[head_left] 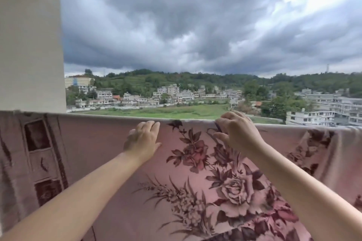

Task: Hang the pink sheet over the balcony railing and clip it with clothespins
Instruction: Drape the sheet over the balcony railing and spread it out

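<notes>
The pink sheet [109,154], printed with dark red roses, hangs draped over the balcony railing, which it hides along the whole width of the view. My left hand [144,140] rests flat against the sheet just under its top fold, fingers together. My right hand [235,133] is at the top fold to the right, with thumb and fingers pinched on a small dark purple clothespin [219,127] at the fold. Most of the clothespin is hidden by my fingers.
A white wall pillar [31,49] stands at the left end of the railing. Beyond the railing lie a green field, low buildings, wooded hills and a dark cloudy sky.
</notes>
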Action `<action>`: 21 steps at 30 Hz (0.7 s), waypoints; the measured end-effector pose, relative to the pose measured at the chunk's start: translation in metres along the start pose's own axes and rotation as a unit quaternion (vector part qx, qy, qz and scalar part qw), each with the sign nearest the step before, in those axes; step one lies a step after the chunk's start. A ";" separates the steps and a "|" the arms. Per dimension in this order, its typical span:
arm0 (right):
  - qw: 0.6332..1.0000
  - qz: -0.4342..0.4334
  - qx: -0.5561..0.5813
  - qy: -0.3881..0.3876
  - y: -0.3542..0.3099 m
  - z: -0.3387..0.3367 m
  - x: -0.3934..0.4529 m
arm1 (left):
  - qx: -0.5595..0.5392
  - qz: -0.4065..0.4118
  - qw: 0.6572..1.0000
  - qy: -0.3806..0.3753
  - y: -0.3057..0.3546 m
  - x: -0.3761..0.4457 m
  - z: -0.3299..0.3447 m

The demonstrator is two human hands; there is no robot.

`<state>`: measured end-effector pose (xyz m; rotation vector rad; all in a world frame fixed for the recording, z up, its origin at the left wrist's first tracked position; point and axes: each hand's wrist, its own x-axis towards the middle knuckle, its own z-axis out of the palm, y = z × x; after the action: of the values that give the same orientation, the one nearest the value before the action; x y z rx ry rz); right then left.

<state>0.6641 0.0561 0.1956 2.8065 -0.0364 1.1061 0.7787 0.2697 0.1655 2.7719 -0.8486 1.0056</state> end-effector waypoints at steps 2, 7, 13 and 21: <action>1.000 -0.012 -0.003 0.027 -0.019 0.013 0.016 | -0.016 0.022 0.999 0.023 -0.026 0.011 0.008; 0.995 -0.018 -0.059 0.081 -0.032 0.035 0.030 | -0.037 0.156 0.980 0.121 -0.072 0.040 0.029; 0.986 0.019 -0.106 0.127 -0.038 0.046 0.034 | -0.112 0.239 0.942 0.208 -0.101 0.070 0.051; 0.975 0.157 -0.110 0.112 -0.059 0.033 0.146 | -0.254 0.081 0.948 0.174 -0.120 0.150 0.024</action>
<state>0.7973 0.1141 0.2653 2.5189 -0.5615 1.3824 0.9502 0.2943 0.2517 2.0511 -1.1011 1.0690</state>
